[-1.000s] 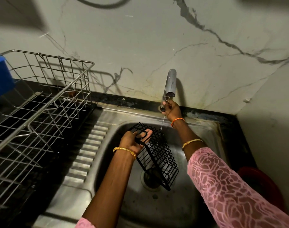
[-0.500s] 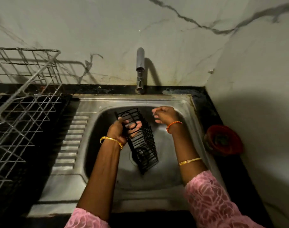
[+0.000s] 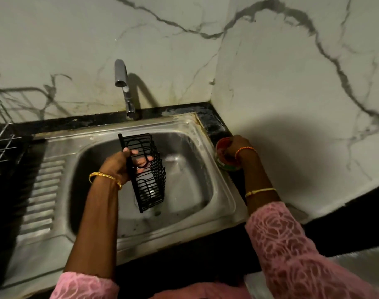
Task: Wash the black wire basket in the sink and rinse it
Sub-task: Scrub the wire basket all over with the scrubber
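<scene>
Over a steel sink (image 3: 223,190), the left hand (image 3: 117,165) grips the black wire basket (image 3: 147,175) by its upper end, fingers curled through the wires, holding it tilted above the drain. Meanwhile the right hand (image 3: 236,145) reaches into a small red bowl (image 3: 224,162) on the dark table (image 3: 335,225) beside the sink; its grip cannot be made out. Behind stands the tap (image 3: 123,87).

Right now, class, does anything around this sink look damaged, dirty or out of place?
Yes. The black counter strip behind the sink's back right corner looks worn and blotchy, and yellowish staining runs down the wall beside the tap. The black wire basket looks intact.
</scene>
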